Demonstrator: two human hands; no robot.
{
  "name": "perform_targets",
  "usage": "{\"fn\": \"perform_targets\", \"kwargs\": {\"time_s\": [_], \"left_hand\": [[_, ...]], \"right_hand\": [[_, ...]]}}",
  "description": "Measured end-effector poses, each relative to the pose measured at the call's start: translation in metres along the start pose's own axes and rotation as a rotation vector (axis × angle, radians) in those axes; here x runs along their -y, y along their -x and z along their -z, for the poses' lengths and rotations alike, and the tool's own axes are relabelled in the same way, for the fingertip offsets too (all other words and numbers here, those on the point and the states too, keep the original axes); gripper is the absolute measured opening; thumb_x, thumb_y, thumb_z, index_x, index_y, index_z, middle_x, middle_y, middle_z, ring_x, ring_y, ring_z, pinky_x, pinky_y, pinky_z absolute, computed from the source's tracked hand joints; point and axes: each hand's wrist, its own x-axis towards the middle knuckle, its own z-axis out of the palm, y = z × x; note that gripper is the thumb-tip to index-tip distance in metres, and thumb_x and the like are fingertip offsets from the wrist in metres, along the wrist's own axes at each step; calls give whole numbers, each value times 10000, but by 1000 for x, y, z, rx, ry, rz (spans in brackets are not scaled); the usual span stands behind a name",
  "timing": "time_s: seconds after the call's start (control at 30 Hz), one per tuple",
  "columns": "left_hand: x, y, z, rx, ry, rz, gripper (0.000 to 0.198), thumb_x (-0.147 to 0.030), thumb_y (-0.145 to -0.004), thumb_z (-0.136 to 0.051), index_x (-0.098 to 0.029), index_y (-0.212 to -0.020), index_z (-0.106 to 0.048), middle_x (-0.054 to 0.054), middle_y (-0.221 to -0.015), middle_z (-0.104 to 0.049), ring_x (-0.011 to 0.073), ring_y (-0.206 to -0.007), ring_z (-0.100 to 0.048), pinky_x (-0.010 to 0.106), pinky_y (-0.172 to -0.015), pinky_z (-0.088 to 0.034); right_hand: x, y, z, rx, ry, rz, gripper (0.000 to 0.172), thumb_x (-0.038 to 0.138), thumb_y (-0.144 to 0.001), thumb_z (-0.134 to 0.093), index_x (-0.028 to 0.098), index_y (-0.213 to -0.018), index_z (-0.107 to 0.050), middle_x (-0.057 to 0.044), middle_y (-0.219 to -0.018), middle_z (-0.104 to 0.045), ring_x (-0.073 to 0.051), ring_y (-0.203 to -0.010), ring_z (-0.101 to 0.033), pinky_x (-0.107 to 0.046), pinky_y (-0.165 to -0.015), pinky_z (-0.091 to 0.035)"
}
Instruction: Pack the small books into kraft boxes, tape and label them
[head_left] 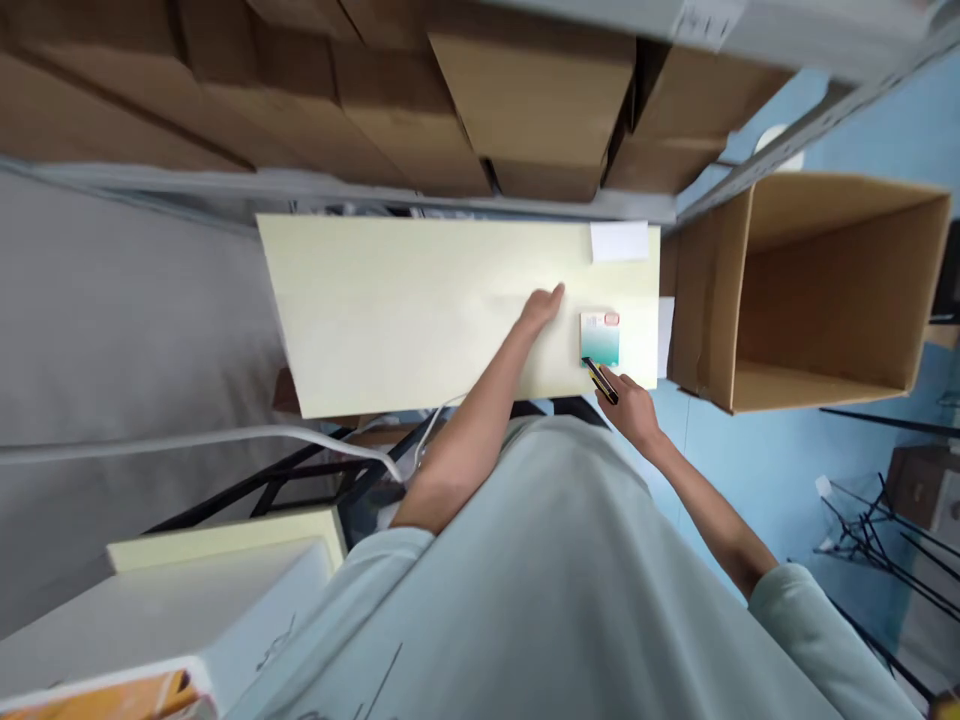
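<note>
My left hand (541, 306) lies flat on the pale yellow tabletop (420, 310), fingers stretched out, a little left of a small white and teal box (600, 338). My right hand (628, 400) is closed round a black and yellow tool (600, 380), perhaps a utility knife. Its tip touches the near edge of the small box. A white slip of paper (619, 241) lies at the table's far right corner.
An open cardboard box (817, 290) lies on its side right of the table, its inside bare. Stacked cardboard boxes (525, 90) fill a grey shelf behind. A white cable (225, 440) runs under the table's near edge. A white box (165, 620) sits at lower left.
</note>
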Motion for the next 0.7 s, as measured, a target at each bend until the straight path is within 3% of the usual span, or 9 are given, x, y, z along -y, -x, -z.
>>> {"fn": "perform_targets", "kwargs": {"time_s": [0.17,0.23,0.33,0.43,0.53,0.7], "left_hand": [[-62,73,29,-164,151,-167,270,-221,-1002,-478,-214,-946,-742,88,-1028,-840,262,-1122,-780,369,-1026,-570],[-95,94,39,-214,252,-301,258,-203,-1010,-475,-222,-998,-732,73,-1051,-836,238,-1087,-780,359,-1025,-568],[-152,112,64,-395,329,-558,174,-278,-1044,-545,-225,-1057,-710,91,-1136,-817,250,-1131,-761,386,-1067,-560],[-204,116,98,-484,363,-722,182,-316,-1063,-587,-217,-1160,-707,115,-1232,-795,262,-1182,-750,407,-1099,-562],[-237,111,125,-402,352,-735,265,-290,-1060,-611,-188,-1284,-707,156,-1369,-761,285,-1241,-746,436,-1133,-563],[-244,106,137,-342,309,-687,351,-291,-1047,-638,-146,-1358,-713,199,-1454,-724,309,-1247,-757,461,-1175,-542]], "right_hand": [[9,-50,81,-468,-327,112,568,431,-980,-693,224,-1506,-641,-104,-1163,-807,-310,-988,-792,-398,-861,-624],[28,-73,126,-594,-389,190,532,436,-963,-709,227,-1448,-639,-104,-1166,-807,-314,-995,-793,-410,-864,-627],[69,-104,200,-718,-344,402,461,460,-997,-677,239,-1400,-639,-124,-1244,-783,-334,-1113,-769,-437,-919,-623],[111,-136,267,-804,-188,560,433,446,-1048,-612,242,-1426,-663,-158,-1364,-704,-352,-1206,-722,-450,-971,-605],[146,-173,314,-808,-69,556,469,344,-1060,-586,202,-1503,-644,-183,-1387,-663,-363,-1199,-701,-455,-989,-582],[173,-219,346,-713,142,474,389,199,-1053,-576,218,-1412,-723,-180,-1347,-692,-362,-1206,-664,-475,-1049,-528]]}}
